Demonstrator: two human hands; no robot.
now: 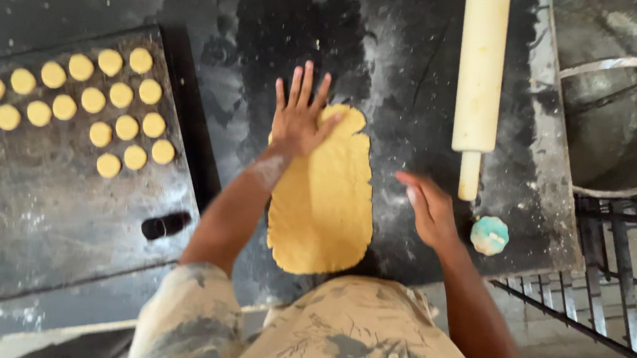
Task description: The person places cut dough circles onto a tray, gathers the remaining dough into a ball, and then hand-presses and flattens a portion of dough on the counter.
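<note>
The tray at the left is cut off by the frame edge, so the rows of dough rounds cannot be counted in full. The rolling pin is likewise cut off at the top, and only part of a large metal bowl is seen at the upper right; whether anything lies in it cannot be made out. The right hand is slightly blurred, and its fingertips are hard to tell apart.

A sheet of yellow dough — rolled flat, roughly oblong with uneven edges — is laid on the dark, flour-dusted worktop, directly in front of the person. The left hand is spread wide, palm down, and is pressed on the upper left corner of the sheet, the fingertips reaching onto the bare worktop. The right hand is held open just beside the sheet's right edge, fingers loosely together, nothing gripped.

The rolling pin is pale, smooth and cylindrical with a narrower handle. Near its handle a small round pale-green cutter is set on the worktop. The tray is dark and scuffed, and the rounds — small, flat, yellow discs — are gathered on its upper part. A black metal rack is seen at the right.
</note>
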